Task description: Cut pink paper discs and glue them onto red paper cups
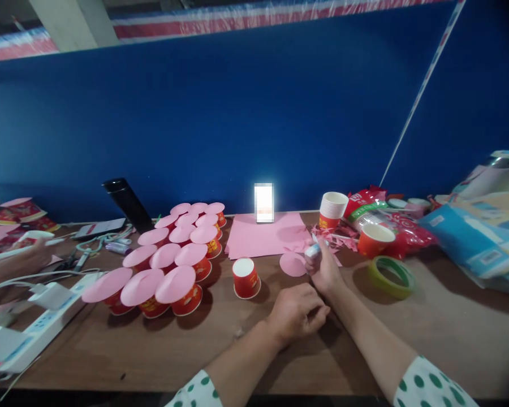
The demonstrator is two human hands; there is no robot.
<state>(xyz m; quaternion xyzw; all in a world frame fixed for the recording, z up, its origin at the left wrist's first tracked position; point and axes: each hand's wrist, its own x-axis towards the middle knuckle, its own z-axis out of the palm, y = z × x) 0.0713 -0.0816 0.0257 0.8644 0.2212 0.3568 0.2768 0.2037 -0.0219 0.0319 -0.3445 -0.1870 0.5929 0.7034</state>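
Note:
My right hand [327,271] is closed around a small white tube [313,250] that looks like a glue stick. Just in front of it my left hand [297,312] rests low over the table with its fingers curled in; what they hold, if anything, is hidden. Beside my right hand lies a pink paper disc [293,264]. To the left of my hands, a red paper cup [246,278] stands upside down with its pale base up. Farther left are rows of upturned red cups [187,301], each topped with a pink disc [176,284].
Pink sheets [254,240] lie below a bright phone [264,203]. At right are stacked cups [333,210], an upright cup [376,240], green tape [391,277] and blue packaging [470,240]. A power strip [51,325], a black flask [127,204] and another person's hand [25,260] are left.

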